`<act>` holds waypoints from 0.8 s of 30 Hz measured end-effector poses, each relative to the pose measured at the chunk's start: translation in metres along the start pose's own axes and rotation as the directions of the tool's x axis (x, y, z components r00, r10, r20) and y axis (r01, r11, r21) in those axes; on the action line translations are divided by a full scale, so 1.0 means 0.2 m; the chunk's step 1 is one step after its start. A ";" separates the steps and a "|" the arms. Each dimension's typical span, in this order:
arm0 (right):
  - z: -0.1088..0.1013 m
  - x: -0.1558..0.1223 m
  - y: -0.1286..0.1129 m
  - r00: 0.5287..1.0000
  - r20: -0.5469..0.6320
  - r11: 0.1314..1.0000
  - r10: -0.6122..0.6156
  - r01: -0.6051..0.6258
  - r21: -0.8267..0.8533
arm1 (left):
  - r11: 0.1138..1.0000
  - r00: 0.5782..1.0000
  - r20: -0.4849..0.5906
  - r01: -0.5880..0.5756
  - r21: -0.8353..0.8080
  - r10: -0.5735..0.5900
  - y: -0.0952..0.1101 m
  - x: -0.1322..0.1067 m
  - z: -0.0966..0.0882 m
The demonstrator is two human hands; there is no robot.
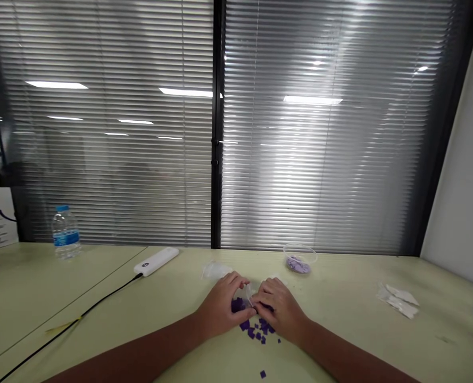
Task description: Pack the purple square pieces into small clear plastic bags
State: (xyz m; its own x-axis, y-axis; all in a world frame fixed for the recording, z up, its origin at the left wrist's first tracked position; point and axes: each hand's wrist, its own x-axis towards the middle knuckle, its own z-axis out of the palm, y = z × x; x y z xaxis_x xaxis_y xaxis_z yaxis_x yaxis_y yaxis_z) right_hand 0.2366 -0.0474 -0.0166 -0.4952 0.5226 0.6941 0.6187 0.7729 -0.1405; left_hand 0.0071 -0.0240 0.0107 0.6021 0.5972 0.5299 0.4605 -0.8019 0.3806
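Observation:
My left hand [223, 306] and my right hand [278, 307] meet at the middle of the pale green table [340, 340], fingers curled in. Between them sits a small clear plastic bag [247, 296] that both hands pinch. Several dark purple square pieces [256, 327] lie under and just in front of my hands, and some show between my fingers. One stray purple piece [263, 374] lies nearer to me. What exactly each finger grips is partly hidden.
A clear cup [299, 258] with pale purple pieces stands behind my right hand. Another clear bag [214, 269] lies behind my left hand. A white power bank [156, 260] with a black cable, a water bottle [66, 232], and folded bags [398, 300] lie around.

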 end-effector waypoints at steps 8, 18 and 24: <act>-0.01 0.00 0.00 1.000 0.000 1.000 -0.016 0.016 -0.015 | 1.000 1.000 0.001 -0.004 -0.010 0.004 0.00 0.00 0.00; -0.01 0.01 -0.01 0.958 -0.078 0.961 0.277 -0.277 0.012 | 0.993 0.993 0.018 0.116 0.027 -0.117 -0.01 -0.01 0.00; 0.03 0.00 0.03 0.938 0.030 0.938 0.346 -0.347 0.009 | 0.977 0.968 0.141 0.211 -0.020 -0.206 0.00 0.00 0.00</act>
State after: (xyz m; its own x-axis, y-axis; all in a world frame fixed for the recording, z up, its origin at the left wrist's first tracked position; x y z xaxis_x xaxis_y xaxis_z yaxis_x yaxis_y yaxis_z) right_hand 0.2360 -0.0412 -0.0217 -0.2682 0.7684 0.5810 0.7465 0.5470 -0.3789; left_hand 0.0067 -0.0236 0.0103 0.5802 0.7455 0.3278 0.5641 -0.6583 0.4985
